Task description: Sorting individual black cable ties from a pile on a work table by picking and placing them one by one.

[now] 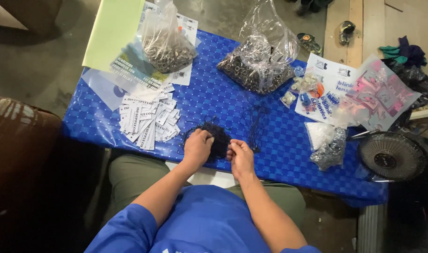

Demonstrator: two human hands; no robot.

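Dark threads gripped by both hands (white tags lie just left), bagged metal rings beyond.

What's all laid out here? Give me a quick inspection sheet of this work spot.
Surface: blue checkered table.
Job's things: tangle of dark strings at the near edge.
Clutter: pile of small white tags; two clear bags of metal rings; printed packets; pale green sheet.
Hands: left hand and right hand both pinching the strings.
Cables: nothing seen.
Surroundings: small fan at right; bare floor.
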